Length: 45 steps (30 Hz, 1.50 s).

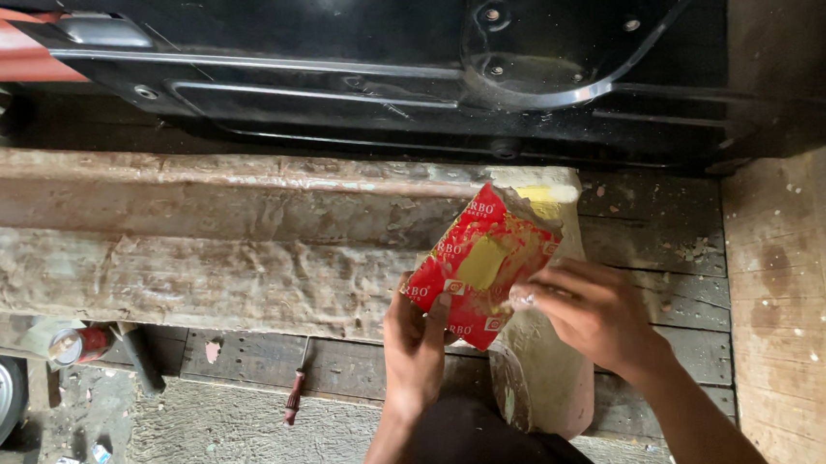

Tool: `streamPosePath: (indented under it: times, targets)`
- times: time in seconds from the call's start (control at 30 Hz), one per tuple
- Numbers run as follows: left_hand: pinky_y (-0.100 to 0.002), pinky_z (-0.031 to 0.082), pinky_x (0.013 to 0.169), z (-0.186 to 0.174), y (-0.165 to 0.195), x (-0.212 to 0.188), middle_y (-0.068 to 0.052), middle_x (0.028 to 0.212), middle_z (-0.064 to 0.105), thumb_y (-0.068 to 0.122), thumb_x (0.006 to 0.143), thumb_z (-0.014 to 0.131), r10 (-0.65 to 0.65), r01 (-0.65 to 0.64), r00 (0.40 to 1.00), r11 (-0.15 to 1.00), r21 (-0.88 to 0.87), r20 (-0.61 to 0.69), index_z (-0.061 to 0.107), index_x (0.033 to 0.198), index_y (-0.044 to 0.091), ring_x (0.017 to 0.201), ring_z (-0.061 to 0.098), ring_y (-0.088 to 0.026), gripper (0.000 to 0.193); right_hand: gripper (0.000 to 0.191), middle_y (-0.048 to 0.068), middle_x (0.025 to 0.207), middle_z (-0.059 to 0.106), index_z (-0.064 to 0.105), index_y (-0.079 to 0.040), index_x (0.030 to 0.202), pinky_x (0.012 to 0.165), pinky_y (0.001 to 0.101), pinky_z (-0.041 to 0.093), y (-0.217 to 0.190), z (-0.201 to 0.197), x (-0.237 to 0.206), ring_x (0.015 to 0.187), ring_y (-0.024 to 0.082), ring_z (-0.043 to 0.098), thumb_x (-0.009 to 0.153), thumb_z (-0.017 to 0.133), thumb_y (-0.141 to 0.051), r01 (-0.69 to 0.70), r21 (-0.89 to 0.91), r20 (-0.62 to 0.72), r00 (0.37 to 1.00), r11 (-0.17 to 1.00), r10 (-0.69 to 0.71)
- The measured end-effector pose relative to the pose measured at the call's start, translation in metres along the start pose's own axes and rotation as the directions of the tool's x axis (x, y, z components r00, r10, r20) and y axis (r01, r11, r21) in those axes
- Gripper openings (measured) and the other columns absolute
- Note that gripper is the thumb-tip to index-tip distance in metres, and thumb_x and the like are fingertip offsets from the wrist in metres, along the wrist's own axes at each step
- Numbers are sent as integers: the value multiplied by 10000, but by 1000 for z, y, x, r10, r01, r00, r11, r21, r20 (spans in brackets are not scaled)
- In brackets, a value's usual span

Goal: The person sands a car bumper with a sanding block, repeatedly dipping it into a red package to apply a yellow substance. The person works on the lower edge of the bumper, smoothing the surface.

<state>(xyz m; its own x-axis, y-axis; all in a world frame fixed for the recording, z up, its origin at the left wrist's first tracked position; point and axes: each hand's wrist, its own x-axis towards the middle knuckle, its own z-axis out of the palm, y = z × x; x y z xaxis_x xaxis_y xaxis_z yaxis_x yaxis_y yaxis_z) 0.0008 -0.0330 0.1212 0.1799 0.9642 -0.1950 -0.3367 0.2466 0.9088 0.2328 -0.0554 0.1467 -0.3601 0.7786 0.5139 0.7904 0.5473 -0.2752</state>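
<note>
Both hands (497, 328) pinch red sandpaper sheet (481, 264), seemingly against beam's end edge (551, 193)

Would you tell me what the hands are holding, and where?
Both hold a red-and-yellow sheet: left hand at its lower left edge, right hand at its lower right edge.

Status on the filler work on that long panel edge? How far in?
Done: the long panel already carries a rough, patchy filler coat along most of its length. In hand: the left hand and right hand press a folded red sheet of sandpaper with a yellowish patch against the yellowish filler at the panel's end. Left: the coat is coarse and uneven throughout, so smoothing looks barely begun.
</note>
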Motion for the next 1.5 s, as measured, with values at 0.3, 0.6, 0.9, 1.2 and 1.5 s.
streamPosePath:
  times: [0.3,0.6,0.9,1.2,1.5]
  targets:
    - [-410,711,831,0,2,-2,-173,1162,729,116,1000,578,2,-4,997,1000,27,78,504,1371,-43,997,767,-237,410,169,103,884,769,771,-34,981,547,268,605,16,-5,4,704,194,736,835,741,47,-164,-56,54,985,985,167]
    - [-348,693,659,-2,1,2,-127,904,745,150,1013,631,27,-25,999,997,70,-21,588,1291,-34,766,749,-193,336,170,106,902,741,740,-21,1044,592,318,575,0,3,2,710,181,701,887,705,32,-145,-152,-138,983,978,124]
    - [-343,697,693,-3,0,0,-156,1027,762,136,1010,598,11,-10,1000,997,77,-13,571,1330,-24,840,767,-190,359,196,127,885,727,725,14,1073,555,234,596,-11,27,-8,708,169,697,938,656,138,-77,-25,-179,981,997,72]
    - [-407,688,825,6,4,4,-194,1109,724,51,1014,555,24,-23,1000,996,-83,10,447,1414,-71,959,731,-237,432,209,130,853,758,748,32,1033,476,260,574,-20,46,-19,611,145,703,839,692,87,-276,244,62,961,930,269]
    - [-380,685,812,1,-2,10,-104,1154,712,94,993,594,42,-51,996,991,-127,-74,517,1375,23,996,724,-194,397,134,115,807,717,746,1,1047,440,182,444,8,33,-34,528,92,530,967,640,23,-442,789,125,795,426,594]
